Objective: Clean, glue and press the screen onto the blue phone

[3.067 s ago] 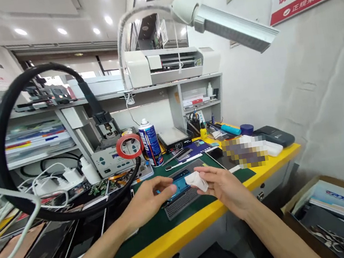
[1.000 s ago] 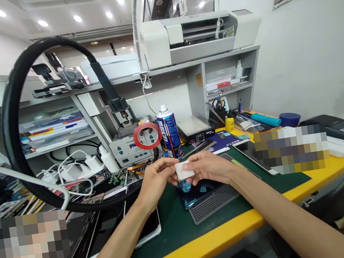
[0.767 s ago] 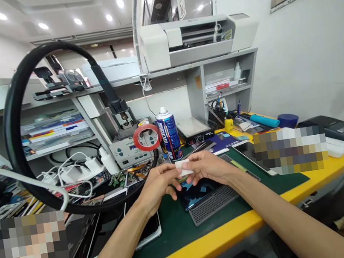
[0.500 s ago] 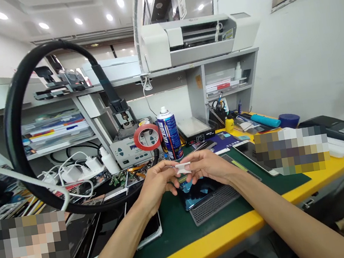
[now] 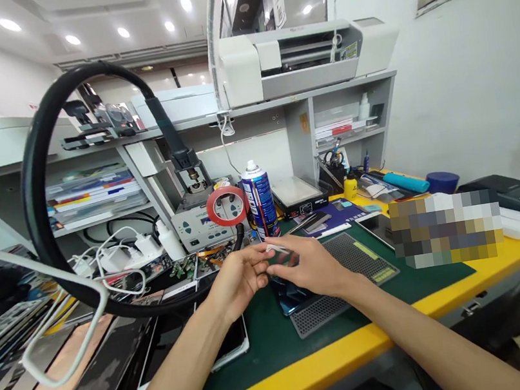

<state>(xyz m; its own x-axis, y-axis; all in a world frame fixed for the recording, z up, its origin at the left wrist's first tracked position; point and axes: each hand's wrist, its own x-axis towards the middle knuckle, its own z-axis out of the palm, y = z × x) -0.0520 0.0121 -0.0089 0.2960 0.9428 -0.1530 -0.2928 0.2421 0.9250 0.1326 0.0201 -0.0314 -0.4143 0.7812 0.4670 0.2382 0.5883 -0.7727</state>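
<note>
A small folded white piece [image 5: 276,248], like paper or wipe, shows between my two hands above the mat; its kind is unclear. My left hand [image 5: 242,279] pinches it at the fingertips, the other fingers curled below. My right hand [image 5: 317,266] arches over from the right, its fingertips close against the white piece and its thumb apart from them, with a gap between. Beneath my hands lies a phone with a shiny dark-blue surface [image 5: 291,298], partly hidden by my right hand. It rests on a grey perforated pad [image 5: 348,260].
A blue spray can [image 5: 261,204] and a red tape roll [image 5: 212,210] stand behind my hands. A black hose [image 5: 34,189] loops at the left near stacked screens [image 5: 85,371]. A white-framed device [image 5: 375,230] lies right of the pad on the green mat [image 5: 275,362].
My right hand has turned over and its thumb has come away from the white piece, which shows less now. My left hand stays nearly in place. The view has shifted slightly.
</note>
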